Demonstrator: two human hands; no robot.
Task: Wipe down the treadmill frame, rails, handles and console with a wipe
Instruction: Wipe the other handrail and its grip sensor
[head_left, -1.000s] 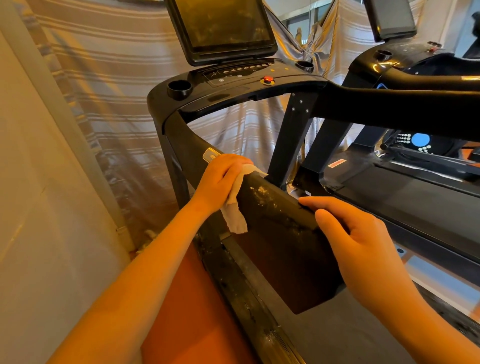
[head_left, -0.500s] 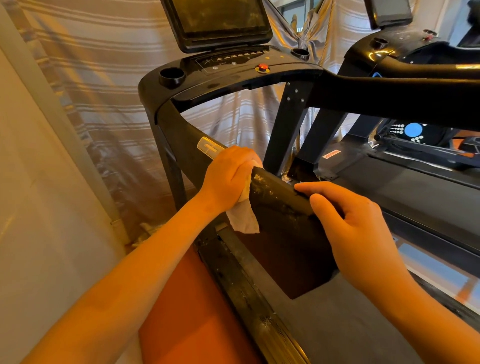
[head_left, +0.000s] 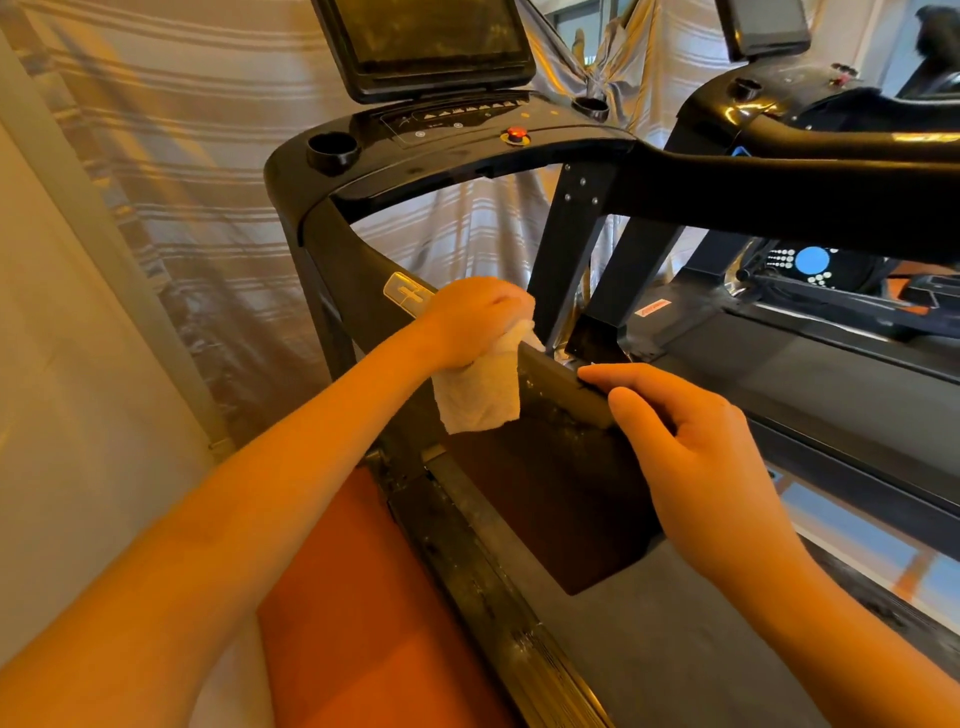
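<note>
Left hand (head_left: 467, 322) on the handrail (head_left: 566, 392) with the wipe (head_left: 478, 395); right hand (head_left: 691, 447) bracing.
Left hand is curled over the rail, pinning the wipe under palm and fingers, with a loose flap hanging below the knuckles. Right hand sits just beside it on the near side, fingers hooked over the rail top and thumb against its face, holding only the rail. Wipe looks soft, limp and light, so it likely bunches; best held wadded in the palm, not by the flap. Rail is rigid, fixed and speckled with grime. Console (head_left: 467, 130) is well beyond the left hand, seemingly not yet wiped.
</note>
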